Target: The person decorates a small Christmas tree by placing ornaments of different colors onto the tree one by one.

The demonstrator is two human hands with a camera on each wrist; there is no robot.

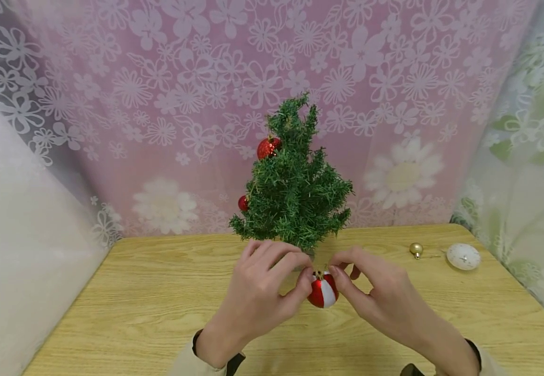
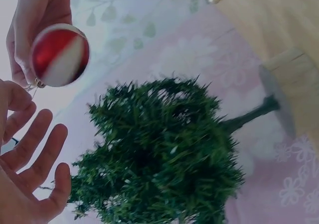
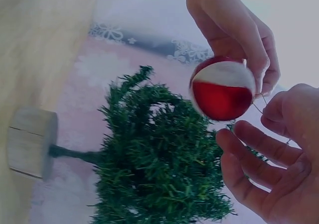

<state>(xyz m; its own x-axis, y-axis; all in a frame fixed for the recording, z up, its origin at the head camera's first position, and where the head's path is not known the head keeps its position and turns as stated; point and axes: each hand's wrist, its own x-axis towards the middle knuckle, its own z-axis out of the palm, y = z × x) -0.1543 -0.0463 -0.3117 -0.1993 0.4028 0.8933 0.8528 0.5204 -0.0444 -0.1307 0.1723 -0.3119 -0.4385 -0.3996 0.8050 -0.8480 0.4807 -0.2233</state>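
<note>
A red and white striped Christmas bauble (image 1: pixel 322 293) hangs by its gold cap and thin hanging string between my two hands, in front of the small green Christmas tree (image 1: pixel 295 193). My left hand (image 1: pixel 264 287) pinches the string at the left of the cap with thumb and forefinger. From the other side, my right hand (image 1: pixel 389 295) pinches the string (image 3: pixel 259 104), its other fingers loosely bent. In the right wrist view the bauble (image 3: pixel 223 89) floats apart from the tree. Fingertips partly hide the cap.
On the tree's left side hang a glittery red bauble (image 1: pixel 268 148) and a smaller red bauble (image 1: pixel 243 203). A small gold bauble (image 1: pixel 416 249) and a speckled white bauble (image 1: pixel 463 256) lie at the wooden table's (image 1: pixel 149 292) right. Flowered curtains (image 1: pixel 196 104) stand behind.
</note>
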